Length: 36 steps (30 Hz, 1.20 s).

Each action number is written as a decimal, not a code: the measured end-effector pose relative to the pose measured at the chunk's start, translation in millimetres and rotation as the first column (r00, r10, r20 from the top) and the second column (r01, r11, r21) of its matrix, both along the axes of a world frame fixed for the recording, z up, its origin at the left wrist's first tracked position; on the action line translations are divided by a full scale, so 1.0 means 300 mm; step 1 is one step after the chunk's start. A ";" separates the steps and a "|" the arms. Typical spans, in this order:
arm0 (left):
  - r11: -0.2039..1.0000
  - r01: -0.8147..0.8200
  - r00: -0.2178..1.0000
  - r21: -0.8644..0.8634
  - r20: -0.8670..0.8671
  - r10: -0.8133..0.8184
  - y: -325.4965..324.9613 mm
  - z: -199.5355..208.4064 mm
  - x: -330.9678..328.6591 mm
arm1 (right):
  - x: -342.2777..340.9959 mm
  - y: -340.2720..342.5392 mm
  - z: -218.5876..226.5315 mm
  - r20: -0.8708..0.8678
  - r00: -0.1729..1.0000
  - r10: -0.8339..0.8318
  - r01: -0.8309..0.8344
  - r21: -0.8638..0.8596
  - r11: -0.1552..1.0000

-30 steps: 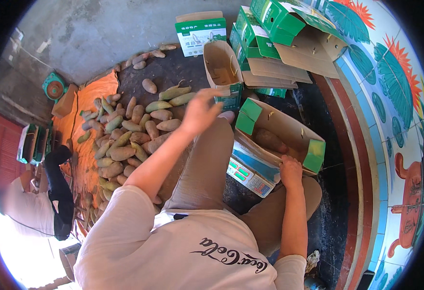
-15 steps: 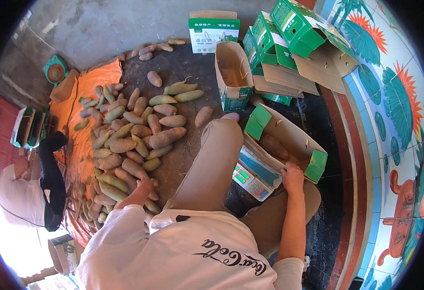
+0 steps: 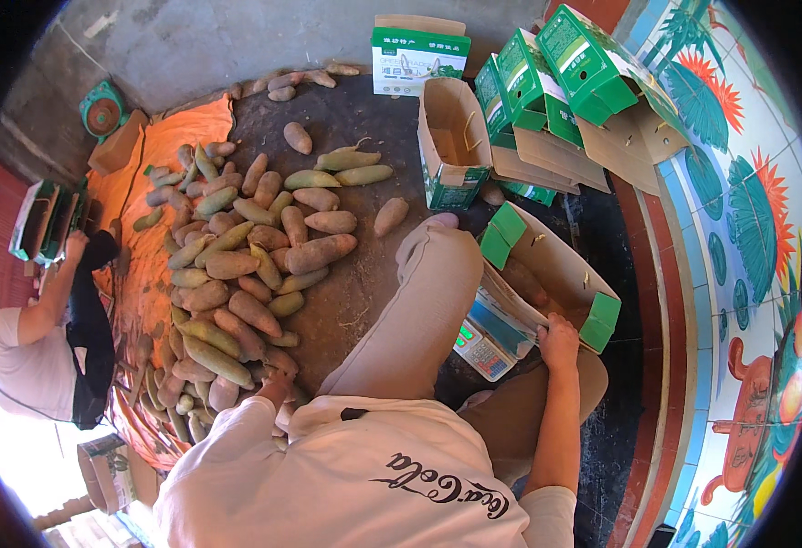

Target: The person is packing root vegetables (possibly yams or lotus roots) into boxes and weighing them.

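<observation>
My right hand (image 3: pixel 558 342) grips the near edge of an open cardboard box (image 3: pixel 573 245) with green end flaps. Inside lies at least one brown, soil-covered radish (image 3: pixel 522 279). The box sits on a digital scale (image 3: pixel 485 352) with a lit display and keypad, between my legs. To the left, my left hand (image 3: pixel 276 385) reaches down into the near edge of a big pile of long green radishes (image 3: pixel 216 362), many coated in brown soil. Its fingers blend into the radishes there, and what they hold, if anything, is unclear.
An upright open carton (image 3: pixel 454 137) stands beyond my knee, beside several green cartons (image 3: pixel 547 82). A white-and-green box (image 3: pixel 419 62) leans at the wall. Far left, another person (image 3: pixel 40 352) reaches toward stacked cartons (image 3: pixel 47 222). An orange sheet (image 3: pixel 156 274) edges the pile.
My left hand has moved slightly nearer to me along the pile's edge. My right hand stays on the box. The other person has raised an arm to the cartons.
</observation>
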State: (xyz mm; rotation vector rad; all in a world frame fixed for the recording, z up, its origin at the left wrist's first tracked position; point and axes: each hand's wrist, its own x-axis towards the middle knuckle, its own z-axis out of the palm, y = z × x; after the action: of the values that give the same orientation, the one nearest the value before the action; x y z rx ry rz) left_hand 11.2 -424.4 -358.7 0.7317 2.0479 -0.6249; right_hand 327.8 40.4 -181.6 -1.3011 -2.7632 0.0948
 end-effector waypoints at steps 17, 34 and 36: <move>0.882 0.430 0.864 -0.193 -0.196 -0.464 -0.159 -0.069 -0.072 | -0.013 -0.007 0.003 0.064 0.998 -0.018 0.018 0.012 1.000; 0.885 0.437 0.854 -0.163 -0.234 -0.465 -0.162 0.260 -0.134 | -0.011 -0.014 0.013 0.046 0.999 -0.010 0.012 -0.044 0.999; 0.880 0.450 0.845 -0.152 -0.247 -0.475 -0.147 0.302 -0.120 | -0.019 -0.011 0.021 0.057 0.998 -0.013 0.016 -0.056 0.998</move>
State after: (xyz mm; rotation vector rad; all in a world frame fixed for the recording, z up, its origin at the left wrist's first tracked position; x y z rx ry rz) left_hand -24.7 -468.7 -268.2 1.1582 2.0835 -1.1438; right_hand 322.1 37.1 -175.2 -1.3580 -2.8170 0.1382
